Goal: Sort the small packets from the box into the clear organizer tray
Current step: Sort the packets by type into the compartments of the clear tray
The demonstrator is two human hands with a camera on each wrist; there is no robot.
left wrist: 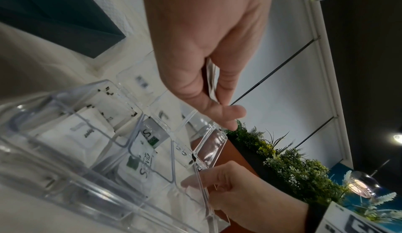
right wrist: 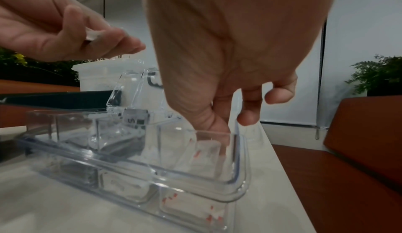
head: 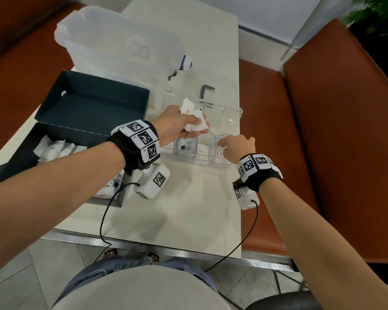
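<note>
Our left hand [head: 176,125] hovers over the clear organizer tray [head: 233,166], fingers [left wrist: 228,114] curled round a small bunch of white packets [head: 194,119], some with red print. Our right hand [head: 238,146] dips into the tray's near right compartment, its fingers [right wrist: 217,126] pinching or pressing a red-printed packet [right wrist: 208,149] there; we cannot tell whether they have let go. More packets [head: 52,148] wait in the dark box [head: 61,133] on the left of the bench [head: 188,209], with its lid [head: 94,97] just behind it. We judge the sorting about midway, with 1 packet going down now. The risk is the loose bunch in our left hand: the packets fan out, so 1 could slip into the wrong compartment, and the near-identical white wrappers invite mix-ups. The tray looks light, and a push from our right hand might slide it toward the bench edge. The only readable label is "Stevia" on a packet with a green square [head: 186,146], lying in a near middle compartment. A frosted plastic tub [head: 112,41] stands behind.
</note>
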